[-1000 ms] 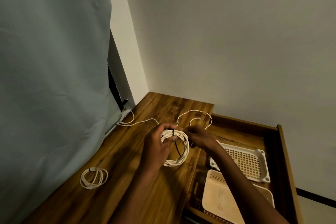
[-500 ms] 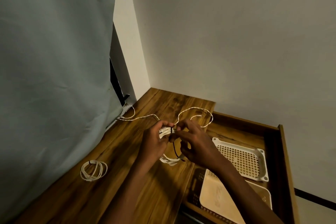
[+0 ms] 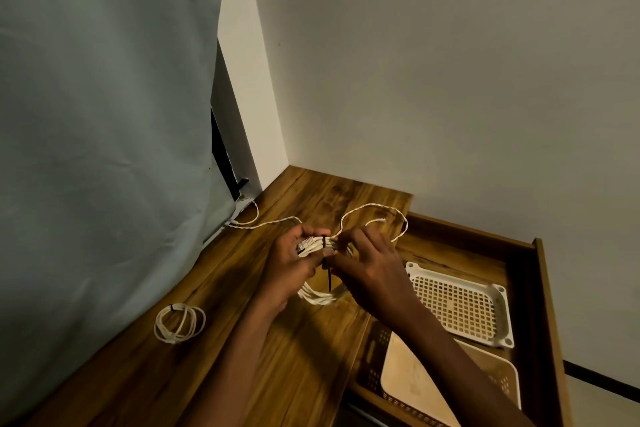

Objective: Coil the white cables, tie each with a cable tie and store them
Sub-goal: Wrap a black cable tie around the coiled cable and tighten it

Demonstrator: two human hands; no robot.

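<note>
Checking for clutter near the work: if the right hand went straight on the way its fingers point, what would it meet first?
Probably the left hand, just past the coiled cable that both hands hold; depth is unclear.

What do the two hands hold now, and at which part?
The left hand grips the coiled white cable at its top, beside the black cable tie. The right hand pinches the tie just below the bundle.
</note>
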